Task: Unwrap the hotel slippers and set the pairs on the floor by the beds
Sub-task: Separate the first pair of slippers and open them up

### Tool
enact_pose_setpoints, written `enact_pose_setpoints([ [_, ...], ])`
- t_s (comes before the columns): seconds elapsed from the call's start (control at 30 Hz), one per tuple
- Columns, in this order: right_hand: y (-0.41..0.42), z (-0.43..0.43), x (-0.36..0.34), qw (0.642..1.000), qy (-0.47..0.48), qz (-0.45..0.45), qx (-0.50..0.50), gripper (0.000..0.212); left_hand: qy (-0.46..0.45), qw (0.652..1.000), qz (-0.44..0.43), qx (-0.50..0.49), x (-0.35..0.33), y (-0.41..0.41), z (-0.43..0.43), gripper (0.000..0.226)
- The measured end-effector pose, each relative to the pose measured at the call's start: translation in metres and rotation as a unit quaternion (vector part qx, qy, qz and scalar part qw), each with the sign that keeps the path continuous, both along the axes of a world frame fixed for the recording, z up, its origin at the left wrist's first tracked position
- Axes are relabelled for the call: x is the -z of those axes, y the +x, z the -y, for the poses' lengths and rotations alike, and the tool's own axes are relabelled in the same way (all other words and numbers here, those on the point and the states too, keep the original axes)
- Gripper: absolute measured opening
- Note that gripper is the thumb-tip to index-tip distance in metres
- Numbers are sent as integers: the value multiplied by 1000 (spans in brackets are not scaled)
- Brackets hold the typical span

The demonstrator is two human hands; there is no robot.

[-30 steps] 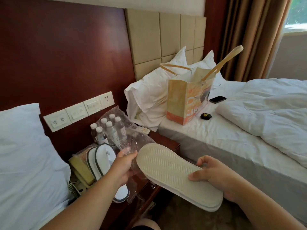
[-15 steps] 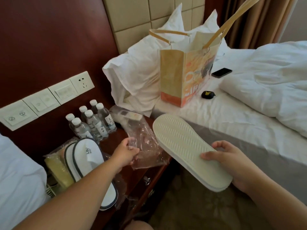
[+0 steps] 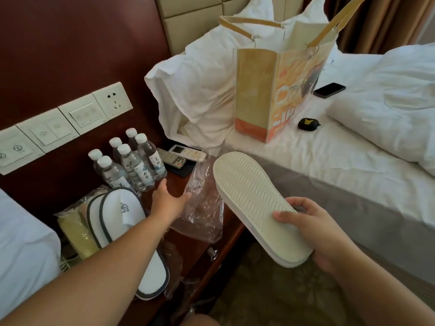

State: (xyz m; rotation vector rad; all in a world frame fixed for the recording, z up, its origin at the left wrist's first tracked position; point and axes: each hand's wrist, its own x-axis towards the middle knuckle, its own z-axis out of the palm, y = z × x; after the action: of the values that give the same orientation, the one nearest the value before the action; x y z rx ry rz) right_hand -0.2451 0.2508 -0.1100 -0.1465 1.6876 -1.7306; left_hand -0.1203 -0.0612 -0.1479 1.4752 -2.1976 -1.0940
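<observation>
right hand (image 3: 322, 234) gripping slippers (image 3: 256, 203), left hand (image 3: 168, 201) spread over wrapper (image 3: 202, 208)

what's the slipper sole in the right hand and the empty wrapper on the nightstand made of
Slipper sole: looks like cream foam or soft rubber, matte, with moulded slanted ridges; exact material unclear. Wrapper: thin clear plastic film, glossy and crinkled, the wood showing through it.

We see the unwrapped slippers (image 3: 256, 205) sole-up, apparently stacked as a pair, above the floor. A wrapped pair (image 3: 122, 222), white with dark trim, lies on the nightstand beside the empty plastic wrapper (image 3: 202, 208).
</observation>
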Motion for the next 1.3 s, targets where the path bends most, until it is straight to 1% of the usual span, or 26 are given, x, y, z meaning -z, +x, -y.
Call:
enact_pose_setpoints([
  [0.07,5,6,0,1000,-6,2,-1,48,-24,999,-35,19,-6,1,-12,79],
  [0.13,11,13,-3,1000,-17,6,-5,46,-3,997,-65,49,-12,3,-28,64],
  [0.2,19,21,-10,999,-31,7,-8,45,51,991,-100,77,-19,9,-47,53],
  [0.27,28,27,-19,999,-43,4,-13,45,135,973,-164,86,-24,16,-69,41],
  [0.33,37,31,-28,998,-53,2,-17,47,192,951,-221,95,-29,24,-90,42],
  [0.43,51,33,-40,998,-64,-1,-18,45,219,931,-263,125,-41,40,-109,49],
  [0.57,75,29,-53,997,-47,-34,-43,38,274,899,-316,129,-55,60,-118,32],
  [0.63,87,25,-57,996,-32,-54,-61,35,294,884,-338,133,-63,70,-124,36],
  [0.73,105,18,-65,992,-1,-91,-89,31,305,865,-366,155,-73,85,-137,56],
  [0.8,116,15,-69,986,23,-135,-94,31,284,868,-376,156,-78,93,-144,65],
  [0.87,125,13,-72,974,61,-204,-78,36,265,873,-381,148,-81,102,-148,72],
  [0.9,130,12,-74,960,92,-255,-66,40,261,876,-378,145,-82,107,-151,74],
  [0.97,141,11,-79,915,155,-367,-57,41,247,885,-365,153,-86,118,-157,74],
  [1.03,155,10,-86,876,185,-439,-75,41,214,901,-343,156,-89,127,-163,78],
  [1.07,162,9,-89,867,193,-450,-86,46,198,908,-334,155,-91,131,-166,81],
  [1.1,167,8,-92,863,204,-453,-94,55,191,912,-329,154,-92,133,-169,81],
  [1.17,175,4,-97,857,227,-450,-105,77,192,909,-332,165,-95,137,-174,79],
  [1.23,179,0,-103,863,232,-436,-109,91,189,904,-336,185,-102,140,-178,77],
  [1.3,181,-4,-111,874,225,-417,-109,97,178,902,-342,195,-112,145,-182,72],
])
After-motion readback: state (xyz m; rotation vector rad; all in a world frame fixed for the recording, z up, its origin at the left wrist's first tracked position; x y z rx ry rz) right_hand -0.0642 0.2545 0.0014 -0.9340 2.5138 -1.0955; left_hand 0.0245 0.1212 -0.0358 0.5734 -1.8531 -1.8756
